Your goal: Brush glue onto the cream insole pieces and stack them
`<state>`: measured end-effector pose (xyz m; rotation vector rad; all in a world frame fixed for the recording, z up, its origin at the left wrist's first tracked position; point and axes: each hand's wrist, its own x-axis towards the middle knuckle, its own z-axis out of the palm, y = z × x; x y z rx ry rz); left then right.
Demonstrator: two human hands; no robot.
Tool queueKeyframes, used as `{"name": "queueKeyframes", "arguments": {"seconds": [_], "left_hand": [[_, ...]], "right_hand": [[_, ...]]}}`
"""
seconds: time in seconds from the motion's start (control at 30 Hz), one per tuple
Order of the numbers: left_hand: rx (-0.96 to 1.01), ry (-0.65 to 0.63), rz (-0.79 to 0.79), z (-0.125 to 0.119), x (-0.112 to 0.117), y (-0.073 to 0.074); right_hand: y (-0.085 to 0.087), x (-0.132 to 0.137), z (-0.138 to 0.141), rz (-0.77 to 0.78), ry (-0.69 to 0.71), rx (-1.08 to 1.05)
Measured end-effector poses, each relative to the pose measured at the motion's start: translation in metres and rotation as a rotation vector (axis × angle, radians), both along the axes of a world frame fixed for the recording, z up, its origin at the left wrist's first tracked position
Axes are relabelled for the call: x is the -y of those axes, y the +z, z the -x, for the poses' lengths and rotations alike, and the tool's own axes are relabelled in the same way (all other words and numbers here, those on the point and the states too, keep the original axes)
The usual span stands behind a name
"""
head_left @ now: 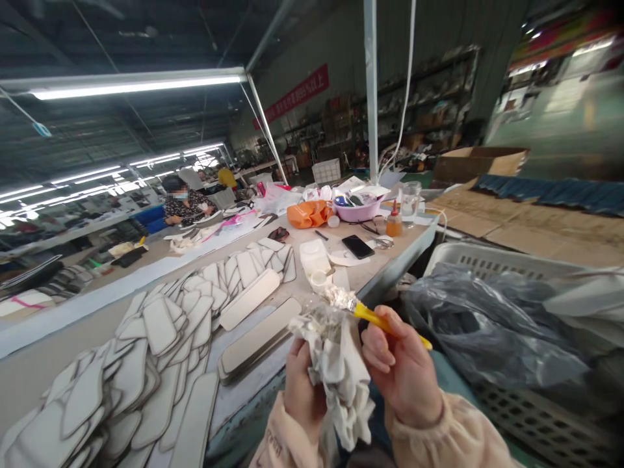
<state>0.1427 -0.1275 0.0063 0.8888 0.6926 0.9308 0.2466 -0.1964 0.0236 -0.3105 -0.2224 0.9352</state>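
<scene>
Brush point(371, 316) is pointing far-left in my gripping right hand point(400, 378); my left hand point(299, 390) is squeezing the rag point(341, 380) at its tip.

Phone point(357, 246) on table point(361, 274) (basket point(487, 261) right).

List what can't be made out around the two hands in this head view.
- Left hand fingertips: head view, hidden behind the white cloth it grips.
- Brush bristles: head view, coated and blurred; the right hand covers part of the handle.
- Black bag contents: head view, hidden by the plastic itself.
- Red banner wording: head view, too small and blurred.
</scene>
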Motion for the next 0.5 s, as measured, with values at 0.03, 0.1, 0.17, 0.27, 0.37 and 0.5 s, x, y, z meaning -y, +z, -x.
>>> {"name": "queueKeyframes", "arguments": {"seconds": [0.03, 0.1, 0.17, 0.27, 0.37, 0.5], "left_hand": [[0.024, -0.001, -0.002, -0.001, -0.005, 0.003], [0.072, -0.009, -0.013, -0.002, -0.010, 0.006], [0.084, 0.012, -0.036, -0.003, -0.011, 0.006], [0.066, 0.048, -0.055, -0.001, -0.008, 0.003], [0.090, -0.058, 0.003, 0.001, -0.007, 0.001], [0.122, -0.118, 0.068, 0.003, -0.013, 0.002]], "right_hand": [[-0.003, 0.000, 0.005, 0.028, 0.014, 0.007], [-0.008, 0.000, 0.011, 0.068, 0.028, 0.020], [-0.012, -0.002, 0.013, 0.094, 0.040, 0.037], [-0.018, -0.006, 0.013, 0.115, 0.038, 0.082], [-0.028, -0.010, 0.015, 0.131, -0.018, 0.173], [-0.045, -0.009, 0.019, 0.153, -0.109, 0.415]]}}
